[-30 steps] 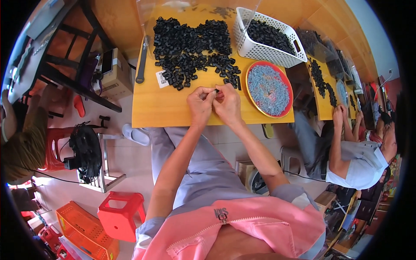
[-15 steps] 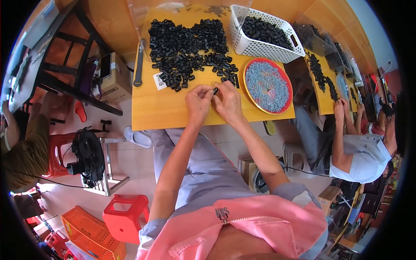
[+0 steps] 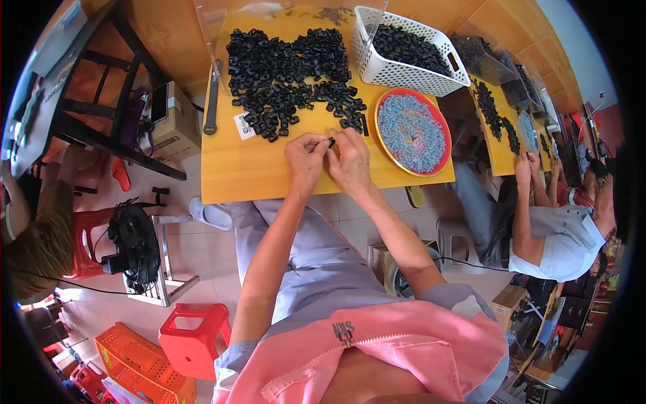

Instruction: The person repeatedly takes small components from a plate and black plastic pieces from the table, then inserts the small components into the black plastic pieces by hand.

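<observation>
Hands are held close together, and one small black plastic part [image 3: 331,142] is pinched between the fingertips of the bare left hand [image 3: 306,158] and the bare right hand [image 3: 351,158], thumbs and index fingers pressed in on it from both sides. It's mostly covered by the fingers, so its exact shape can't really be made out, and whether the hands are rested on the yellow wooden table [image 3: 249,178] under them can't be told either. Just beyond the grip, a big loose heap of chunky black plastic pieces [image 3: 286,64] is spread, with the nearest strays almost reached by the right fingertips. A short, straight black strip [image 3: 365,124] is laid by those strays, just past the right hand. To the right of the grip, a round red tray with a yellow rim [image 3: 440,123] is filled with tiny blue-grey bits [image 3: 404,124], too small to be identified. Farther off behind that, a white perforated plastic basket [image 3: 393,73] is loaded with more black pieces [image 3: 410,50]. Left of the grip, a small white square label with a printed code [image 3: 245,126] is tucked against the heap, and a long, dark, narrow tool [image 3: 212,101] is parked along the table's left edge.
</observation>
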{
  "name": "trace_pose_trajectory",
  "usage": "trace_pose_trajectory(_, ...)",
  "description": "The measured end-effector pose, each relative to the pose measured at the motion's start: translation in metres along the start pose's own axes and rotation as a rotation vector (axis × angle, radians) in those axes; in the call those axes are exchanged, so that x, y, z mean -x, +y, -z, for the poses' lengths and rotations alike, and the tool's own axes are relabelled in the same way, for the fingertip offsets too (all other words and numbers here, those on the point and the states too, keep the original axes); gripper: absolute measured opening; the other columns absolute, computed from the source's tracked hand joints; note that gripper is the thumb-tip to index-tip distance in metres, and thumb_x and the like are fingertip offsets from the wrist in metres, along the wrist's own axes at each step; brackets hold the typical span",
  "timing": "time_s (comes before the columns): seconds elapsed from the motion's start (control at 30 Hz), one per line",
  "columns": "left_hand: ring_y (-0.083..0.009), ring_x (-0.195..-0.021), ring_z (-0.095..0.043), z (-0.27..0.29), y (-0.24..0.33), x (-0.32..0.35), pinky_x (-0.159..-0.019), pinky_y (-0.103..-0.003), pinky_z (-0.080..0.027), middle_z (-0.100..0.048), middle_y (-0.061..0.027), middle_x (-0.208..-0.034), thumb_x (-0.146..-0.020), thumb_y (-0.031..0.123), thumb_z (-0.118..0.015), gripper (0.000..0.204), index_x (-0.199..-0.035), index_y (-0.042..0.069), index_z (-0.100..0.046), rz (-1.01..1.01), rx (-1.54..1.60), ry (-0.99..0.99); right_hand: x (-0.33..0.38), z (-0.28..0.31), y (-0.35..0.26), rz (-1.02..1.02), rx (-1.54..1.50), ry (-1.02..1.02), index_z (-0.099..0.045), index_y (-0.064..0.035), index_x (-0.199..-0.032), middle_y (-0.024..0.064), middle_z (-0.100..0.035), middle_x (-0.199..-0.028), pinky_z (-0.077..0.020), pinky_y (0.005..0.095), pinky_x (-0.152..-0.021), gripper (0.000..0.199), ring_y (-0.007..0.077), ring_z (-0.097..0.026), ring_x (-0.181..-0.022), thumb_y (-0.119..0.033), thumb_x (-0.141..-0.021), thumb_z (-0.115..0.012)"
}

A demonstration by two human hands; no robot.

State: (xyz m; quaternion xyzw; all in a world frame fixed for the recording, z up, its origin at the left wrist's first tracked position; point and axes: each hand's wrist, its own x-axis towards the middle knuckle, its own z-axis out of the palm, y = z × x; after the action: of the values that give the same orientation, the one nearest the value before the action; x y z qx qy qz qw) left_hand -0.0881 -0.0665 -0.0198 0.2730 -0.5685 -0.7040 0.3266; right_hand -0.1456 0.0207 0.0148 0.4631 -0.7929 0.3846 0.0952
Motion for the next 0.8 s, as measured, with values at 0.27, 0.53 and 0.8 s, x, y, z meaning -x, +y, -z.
trace_pose_trajectory(0.27, -0.0075, -0.064, -0.058, 0.001, 0.002, 0.0, -0.059, -0.02, -0.047, -0.064, -0.0047, -0.072, -0.075, -0.002, -0.062, 0.005, -0.079, -0.004, -0.064, 0.019, 0.049, -0.016, 0.0, -0.001, 0.0, -0.045, -0.068, -0.002, -0.055, 0.008, -0.098, 0.0178, -0.049, -0.082, -0.0427, 0.0412, -0.067, 0.031, 0.0346, -0.051, -0.077, 0.004, -0.067, -0.059)
trace_pose_trajectory(0.53, -0.0086, -0.067, -0.059, -0.001, -0.001, -0.002, -0.063, -0.02, -0.048, -0.064, -0.0062, -0.075, -0.075, -0.003, -0.064, 0.006, -0.08, -0.005, -0.063, 0.013, 0.095, -0.022, 0.001, -0.005, 0.003, -0.04, -0.07, 0.002, -0.056, 0.0053, -0.096, 0.0178, -0.049, -0.082, -0.0429, 0.0418, -0.068, 0.03, 0.0346, -0.051, -0.078, 0.004, -0.067, -0.058)
trace_pose_trajectory(0.8, -0.0095, -0.071, -0.059, -0.006, 0.001, 0.009, -0.064, -0.02, -0.048, -0.06, -0.0052, -0.08, -0.084, 0.005, -0.057, 0.011, -0.09, -0.005, -0.057, -0.049, -0.112, -0.041, -0.031, 0.04, 0.012, 0.016, -0.035, 0.039, -0.055, 0.0031, -0.099, 0.0175, -0.052, -0.089, -0.0439, 0.0399, -0.075, 0.03, 0.0337, -0.053, -0.085, 0.002, -0.069, -0.059)
